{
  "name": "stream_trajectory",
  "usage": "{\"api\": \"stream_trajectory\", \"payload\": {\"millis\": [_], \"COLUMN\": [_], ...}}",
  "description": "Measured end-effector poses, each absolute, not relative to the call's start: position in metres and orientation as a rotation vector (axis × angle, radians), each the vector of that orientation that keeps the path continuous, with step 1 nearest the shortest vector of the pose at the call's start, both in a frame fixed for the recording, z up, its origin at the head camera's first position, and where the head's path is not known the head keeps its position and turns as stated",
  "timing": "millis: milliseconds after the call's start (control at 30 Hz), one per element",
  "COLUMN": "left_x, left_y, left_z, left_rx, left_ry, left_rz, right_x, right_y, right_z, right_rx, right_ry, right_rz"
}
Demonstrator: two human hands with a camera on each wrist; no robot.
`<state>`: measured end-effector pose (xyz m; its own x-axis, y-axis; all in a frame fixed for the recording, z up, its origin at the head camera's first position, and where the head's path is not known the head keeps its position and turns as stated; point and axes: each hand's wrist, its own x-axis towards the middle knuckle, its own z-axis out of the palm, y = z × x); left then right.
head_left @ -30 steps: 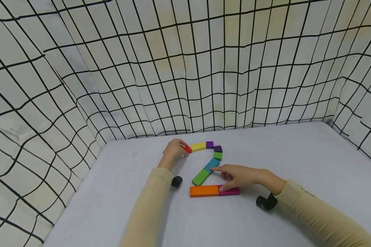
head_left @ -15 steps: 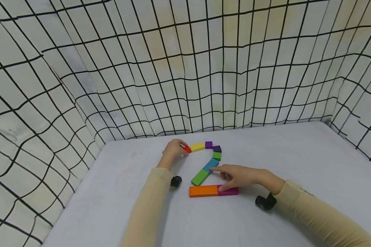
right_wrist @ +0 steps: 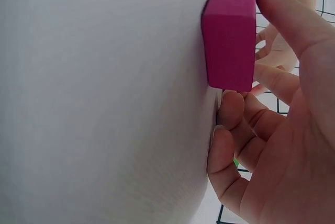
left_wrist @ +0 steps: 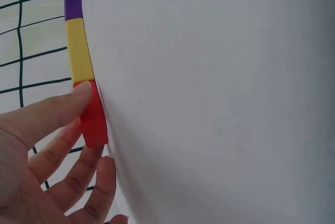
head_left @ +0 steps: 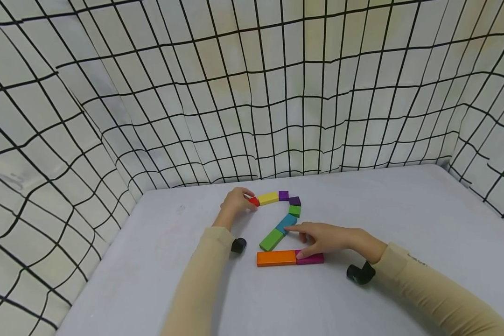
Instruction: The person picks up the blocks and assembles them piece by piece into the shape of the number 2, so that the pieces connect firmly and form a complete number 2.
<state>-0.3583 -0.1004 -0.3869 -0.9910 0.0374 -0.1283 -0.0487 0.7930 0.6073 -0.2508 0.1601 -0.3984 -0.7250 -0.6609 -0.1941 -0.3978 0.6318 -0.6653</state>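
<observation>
On a white-covered table, coloured blocks lie in a bent line resembling a figure 2. My left hand (head_left: 235,201) holds the red block (left_wrist: 94,122) at the upper left end, its thumb on top and fingers along the far side and end. That block meets a yellow block (head_left: 269,199). At the base, the thumb of my right hand (head_left: 325,236) rests on the magenta block (right_wrist: 230,51), beside the orange block (head_left: 276,258). Its extended index finger touches or hovers just over the blue block (head_left: 287,221); the remaining fingers are loosely bent.
A purple block (head_left: 283,195), a dark purple block (head_left: 294,201) and a small green block (head_left: 294,211) form the curve. A longer green block (head_left: 271,240) adjoins the blue one. Black-gridded white walls (head_left: 277,107) enclose the table's (head_left: 382,200) back and sides.
</observation>
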Motion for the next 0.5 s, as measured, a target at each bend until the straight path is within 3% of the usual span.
{"api": "stream_trajectory", "payload": {"millis": [500], "left_x": [-0.351], "left_y": [-0.135], "left_z": [-0.383], "left_rx": [0.196], "left_ry": [2.768], "left_rz": [1.051], "right_x": [-0.257], "right_y": [0.170], "right_z": [-0.397], "right_rx": [-0.824], "right_ry": [2.544], "right_rz": [-0.848]}}
